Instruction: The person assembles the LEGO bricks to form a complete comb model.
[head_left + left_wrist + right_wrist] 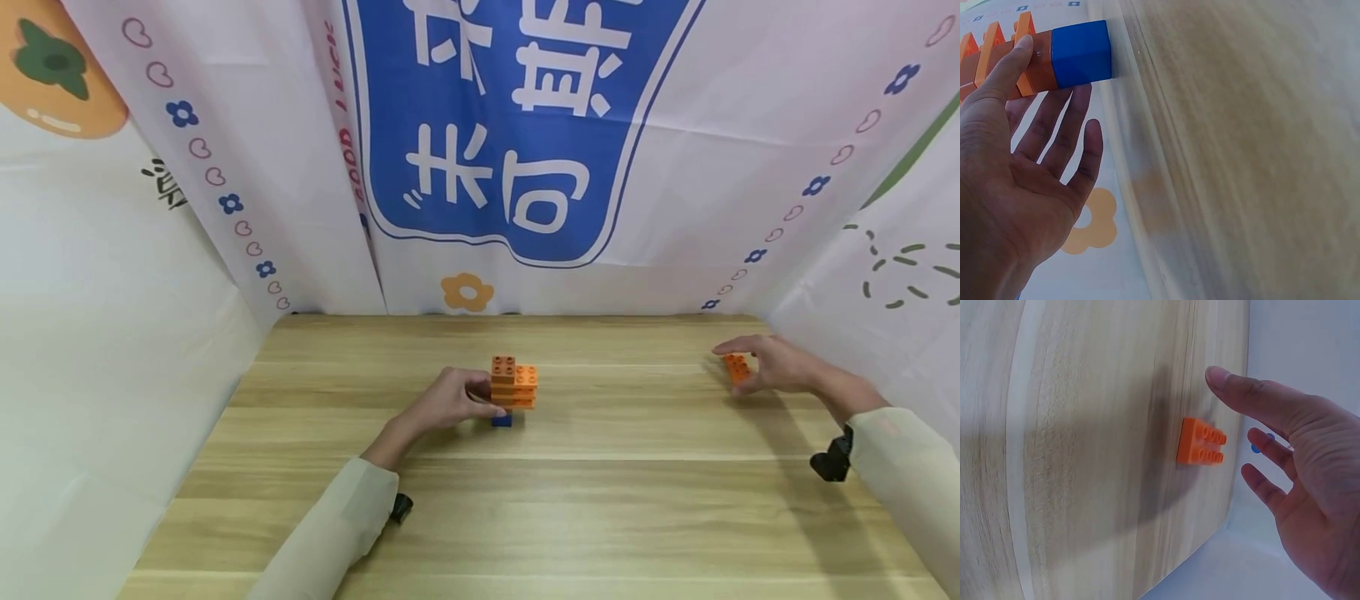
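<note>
Near the table's middle stands a stack of toy building blocks [504, 382], brown blocks alternating with flat orange bricks that jut to the right. Its base is a blue block [1082, 54]. My left hand [454, 398] holds the stack from the left side, thumb against the near face just above the blue block; some fingertips are hidden behind it. At the far right, a flat orange studded brick [1201, 442] lies on the table. My right hand [1310, 462] hovers over it with thumb and fingers spread, apart from the brick in the right wrist view.
The wood-grain table [600, 500] runs back to a printed cloth wall [675, 208]. More cloth walls border the left and right sides. Dark wrist-worn devices sit on both sleeves, the right one [832, 458] hanging below the cuff.
</note>
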A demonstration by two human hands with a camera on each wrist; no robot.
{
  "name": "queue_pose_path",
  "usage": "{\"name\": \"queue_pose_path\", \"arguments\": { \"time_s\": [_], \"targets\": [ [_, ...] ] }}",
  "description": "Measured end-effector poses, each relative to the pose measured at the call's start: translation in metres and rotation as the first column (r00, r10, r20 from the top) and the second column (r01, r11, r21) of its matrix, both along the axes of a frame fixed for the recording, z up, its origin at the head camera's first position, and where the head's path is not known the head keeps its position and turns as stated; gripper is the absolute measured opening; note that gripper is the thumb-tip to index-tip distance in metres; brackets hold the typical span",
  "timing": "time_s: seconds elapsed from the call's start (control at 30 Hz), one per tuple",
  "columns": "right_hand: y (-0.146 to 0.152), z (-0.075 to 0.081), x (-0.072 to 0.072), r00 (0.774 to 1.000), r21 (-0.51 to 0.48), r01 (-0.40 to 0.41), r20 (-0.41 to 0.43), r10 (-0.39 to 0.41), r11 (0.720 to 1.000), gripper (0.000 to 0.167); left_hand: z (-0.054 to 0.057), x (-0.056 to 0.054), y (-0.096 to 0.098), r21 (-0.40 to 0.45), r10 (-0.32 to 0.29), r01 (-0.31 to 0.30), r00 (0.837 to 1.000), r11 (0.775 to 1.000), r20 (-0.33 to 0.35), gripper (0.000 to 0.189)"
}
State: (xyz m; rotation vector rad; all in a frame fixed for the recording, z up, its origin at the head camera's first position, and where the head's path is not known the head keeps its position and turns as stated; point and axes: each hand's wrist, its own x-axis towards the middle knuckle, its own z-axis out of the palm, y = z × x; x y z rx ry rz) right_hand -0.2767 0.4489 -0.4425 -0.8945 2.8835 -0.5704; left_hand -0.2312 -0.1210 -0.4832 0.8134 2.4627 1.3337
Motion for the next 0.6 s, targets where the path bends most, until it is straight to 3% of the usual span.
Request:
{"name": "queue_pose_path", "arguments": {
  "time_s": [0.6],
  "targets": [
    [0.017,-0.017,-0.006,0.991,0.032,0.111,0.072,-0.113,0.993,0.078,0.000,0.000,-0.001,-0.019,0.002,-0.002,1.000,1.000,-0.025,0.019]
  ]
}}
